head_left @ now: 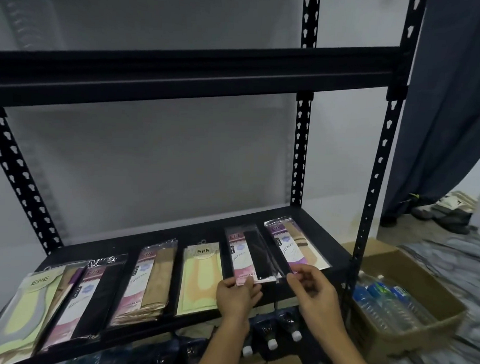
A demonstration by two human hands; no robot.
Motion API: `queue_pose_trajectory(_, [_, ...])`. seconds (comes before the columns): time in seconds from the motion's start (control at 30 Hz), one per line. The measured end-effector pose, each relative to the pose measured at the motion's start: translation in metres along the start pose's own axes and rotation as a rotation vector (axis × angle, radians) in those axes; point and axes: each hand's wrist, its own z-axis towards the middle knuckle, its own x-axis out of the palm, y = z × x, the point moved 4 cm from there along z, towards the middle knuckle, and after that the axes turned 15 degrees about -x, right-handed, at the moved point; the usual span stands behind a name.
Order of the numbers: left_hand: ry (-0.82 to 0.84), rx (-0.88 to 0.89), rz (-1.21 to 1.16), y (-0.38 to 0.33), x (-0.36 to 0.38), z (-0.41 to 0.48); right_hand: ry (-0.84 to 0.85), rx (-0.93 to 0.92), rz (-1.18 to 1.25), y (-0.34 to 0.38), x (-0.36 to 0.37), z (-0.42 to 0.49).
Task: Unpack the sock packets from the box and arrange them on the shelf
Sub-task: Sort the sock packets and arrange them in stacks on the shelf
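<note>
Both hands reach in at lower centre: left hand [237,290] and right hand [315,289] each pinch the near end of a black sock packet [254,253], flat on the shelf [177,235] between a yellow-green packet [200,281] and a beige packet [299,245].

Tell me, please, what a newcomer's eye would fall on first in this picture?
The row of sock packets lying side by side along the black shelf draws the eye first. Near its right end, the left hand and the right hand hold the near edge of the black-sock packet. On the floor to the right stands a cardboard box of water bottles.
</note>
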Motion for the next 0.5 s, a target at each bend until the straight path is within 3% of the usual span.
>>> queue_pose_trajectory(0.27, [-0.159,0.213,0.761,-0.022,-0.015,-0.006,0.039,0.012,-0.005,0.002,0.012,-0.004])
queue_pose_trajectory(0.5, [-0.177,0.445,0.819,-0.075,-0.094,-0.03,0.166,0.082,0.039,0.004,0.053,-0.011])
